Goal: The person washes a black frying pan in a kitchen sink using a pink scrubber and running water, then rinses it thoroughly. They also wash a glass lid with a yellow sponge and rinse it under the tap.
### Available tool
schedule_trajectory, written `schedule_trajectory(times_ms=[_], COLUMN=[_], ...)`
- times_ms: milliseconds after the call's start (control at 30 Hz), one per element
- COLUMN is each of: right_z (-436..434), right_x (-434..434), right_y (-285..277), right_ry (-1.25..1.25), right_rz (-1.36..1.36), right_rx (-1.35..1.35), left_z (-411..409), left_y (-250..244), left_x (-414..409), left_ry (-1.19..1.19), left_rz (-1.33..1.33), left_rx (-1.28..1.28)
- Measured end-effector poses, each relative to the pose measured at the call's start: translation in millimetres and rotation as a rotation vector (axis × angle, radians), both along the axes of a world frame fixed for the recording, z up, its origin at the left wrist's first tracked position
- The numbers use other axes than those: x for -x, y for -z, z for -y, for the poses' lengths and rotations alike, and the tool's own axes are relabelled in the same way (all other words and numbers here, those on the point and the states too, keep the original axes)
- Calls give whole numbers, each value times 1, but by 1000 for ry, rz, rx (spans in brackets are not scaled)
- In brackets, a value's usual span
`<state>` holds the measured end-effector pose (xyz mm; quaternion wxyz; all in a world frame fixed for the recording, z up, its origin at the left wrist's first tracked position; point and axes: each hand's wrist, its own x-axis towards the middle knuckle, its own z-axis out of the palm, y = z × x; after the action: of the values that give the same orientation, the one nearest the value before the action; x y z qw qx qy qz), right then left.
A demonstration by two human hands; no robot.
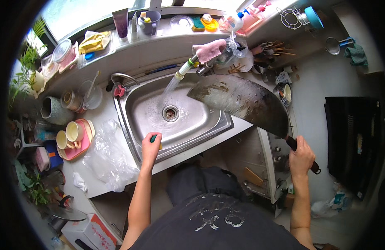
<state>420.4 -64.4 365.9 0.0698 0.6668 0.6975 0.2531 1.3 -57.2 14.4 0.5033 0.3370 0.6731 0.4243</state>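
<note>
My right hand (300, 157) grips the dark handle (291, 143) of a large wok (242, 100). The wok is tipped on its side, its stained, worn surface facing up over the right end of the sink. In my left hand (151, 148) is a green and yellow sponge (153, 138), mostly hidden by the fingers, near the sink's front rim. Water runs from the faucet's white spout (183, 70) into the stainless steel sink (142, 103) and spreads around the drain (170, 113). A pink cloth (209, 51) is draped over the faucet.
Left of the sink lie a crumpled clear plastic bag (109, 156) and a pink tray (83, 145) with two cream mugs (75, 131). Bottles (230, 23) and another sponge (198, 24) line the windowsill. Below the wok, a cabinet door (267, 162) stands open.
</note>
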Motion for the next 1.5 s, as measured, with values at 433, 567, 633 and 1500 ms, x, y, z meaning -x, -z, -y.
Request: schedule_trajectory(times_ms=[433,567,633,1500], right_z=[-9,-8,-8,5], right_x=[10,9,5,-75], right_y=[9,13,18,206], right_ry=[11,34,2,139], right_rz=[-116,-154,-177,-1233], right_rx=[-245,-265,-269,521], left_z=[23,34,37,63], left_y=[-23,-4,-1,-28], left_x=[49,59,56,-37], left_ry=[-120,-134,-148,-291], left_rz=[37,-15,-4,-63], left_rx=[-13,-72,-49,145])
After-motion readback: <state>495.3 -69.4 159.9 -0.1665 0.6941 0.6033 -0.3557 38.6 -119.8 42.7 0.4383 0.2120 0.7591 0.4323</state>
